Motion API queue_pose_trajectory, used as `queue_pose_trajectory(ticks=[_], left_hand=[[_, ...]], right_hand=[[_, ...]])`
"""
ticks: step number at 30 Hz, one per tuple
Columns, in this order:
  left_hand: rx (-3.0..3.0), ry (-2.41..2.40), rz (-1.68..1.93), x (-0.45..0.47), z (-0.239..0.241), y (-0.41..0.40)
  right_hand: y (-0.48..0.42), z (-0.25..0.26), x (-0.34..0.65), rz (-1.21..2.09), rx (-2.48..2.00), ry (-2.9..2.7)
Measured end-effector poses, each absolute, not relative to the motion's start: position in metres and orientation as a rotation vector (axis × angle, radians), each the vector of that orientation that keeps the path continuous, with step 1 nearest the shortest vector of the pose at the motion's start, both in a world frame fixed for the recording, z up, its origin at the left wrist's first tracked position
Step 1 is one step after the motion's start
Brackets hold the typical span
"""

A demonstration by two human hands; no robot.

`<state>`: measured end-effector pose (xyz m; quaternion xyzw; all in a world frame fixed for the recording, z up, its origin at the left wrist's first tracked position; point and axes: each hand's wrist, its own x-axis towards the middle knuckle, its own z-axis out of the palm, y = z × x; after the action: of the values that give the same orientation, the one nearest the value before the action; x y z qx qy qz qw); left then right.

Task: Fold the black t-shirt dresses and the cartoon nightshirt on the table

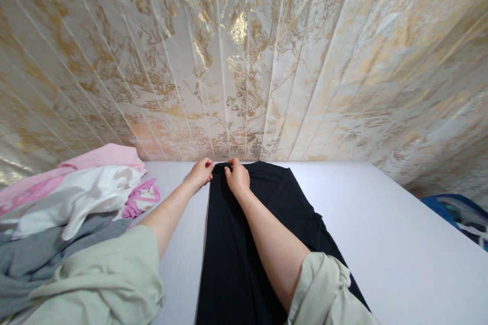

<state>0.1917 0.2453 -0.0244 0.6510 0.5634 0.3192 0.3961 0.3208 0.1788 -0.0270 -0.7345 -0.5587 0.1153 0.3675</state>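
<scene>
A black garment (224,254) lies lengthwise on the white table, its far end close to the table's back edge. One side of it runs nearly straight, while the right side shows a folded-over part, perhaps a sleeve. At the far left corner, my left hand (202,172) pinches the black cloth with fingers closed. Just to the right, my right hand (238,176) grips the same far edge, thumb and fingers closed on the fabric. A short stretch of bunched edge spans between both hands. My right forearm covers part of the garment's middle.
Left of me, a pile of clothes (95,188) in pink, white and grey rests on the white table (381,223). Behind the table hangs a white and gold patterned curtain (244,86). Past the right edge sits a blue bag-like thing (457,208).
</scene>
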Motion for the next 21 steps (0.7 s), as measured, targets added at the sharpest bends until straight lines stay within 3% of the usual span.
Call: queue_pose_trajectory(ticks=[6, 16, 21], left_hand=[[1.632, 1.46, 0.841, 0.1924, -0.0219, 0.2432], [1.665, 1.52, 0.775, 0.1926, -0.0238, 0.2451], [1.703, 1.657, 0.906, 0.197, -0.0302, 0.2468]], right_hand=[[0.1799, -0.0236, 0.3225, 0.386, -1.892, -1.404], [0.1773, -0.0251, 0.3264, 0.243, -1.882, -1.431], [0.1798, -0.0307, 0.3284, 0.223, -1.883, -1.394]])
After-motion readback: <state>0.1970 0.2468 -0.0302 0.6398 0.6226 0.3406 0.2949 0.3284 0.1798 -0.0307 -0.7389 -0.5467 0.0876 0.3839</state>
